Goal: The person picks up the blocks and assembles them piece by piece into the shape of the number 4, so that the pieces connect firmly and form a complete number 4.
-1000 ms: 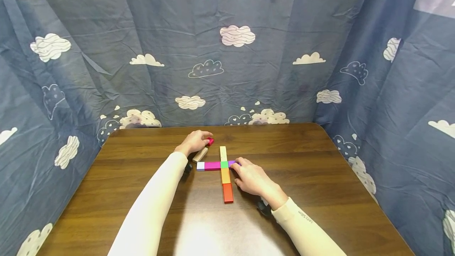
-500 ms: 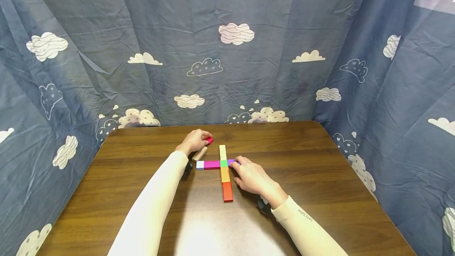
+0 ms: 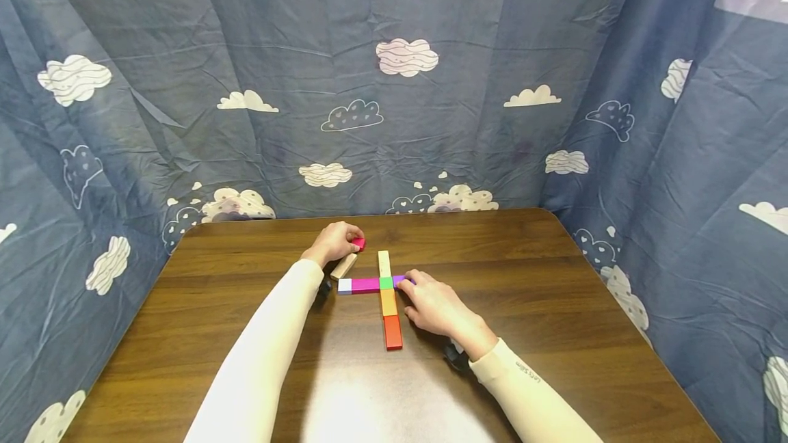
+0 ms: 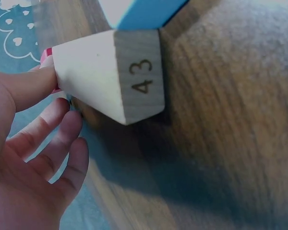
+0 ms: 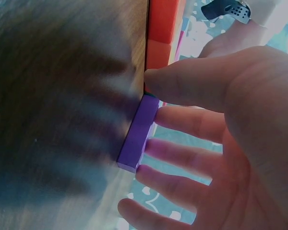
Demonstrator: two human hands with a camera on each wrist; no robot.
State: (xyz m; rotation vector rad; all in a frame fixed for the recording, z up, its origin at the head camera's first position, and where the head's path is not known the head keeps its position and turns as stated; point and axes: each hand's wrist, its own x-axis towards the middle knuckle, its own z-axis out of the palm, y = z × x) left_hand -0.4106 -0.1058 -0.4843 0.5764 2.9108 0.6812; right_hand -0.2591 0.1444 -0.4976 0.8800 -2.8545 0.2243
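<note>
My left hand (image 3: 334,241) pinches a small pinkish-red block (image 3: 358,244) between thumb and fingers near the far side of the table. In the left wrist view, a plain wooden block (image 4: 89,67) marked 43 hides most of it. My right hand (image 3: 438,306) touches the purple block (image 5: 140,134), its fingers fairly straight along the block's side and top. The thumb lies by the orange block (image 5: 158,53). This purple block forms the right arm of a flat cross of coloured blocks, beside the green block (image 3: 386,283) at the crossing.
The cross also has a cream block (image 3: 384,264) at the far end, a red block (image 3: 392,332) nearest me, a magenta block (image 3: 366,286) and a pale blue block (image 3: 345,286) on the left. A cloud-patterned curtain (image 3: 345,12) borders the brown table (image 3: 554,292).
The head view has shifted slightly. My left hand has moved a little left and the pinkish-red block has turned slightly. My right hand stays at the purple block.
</note>
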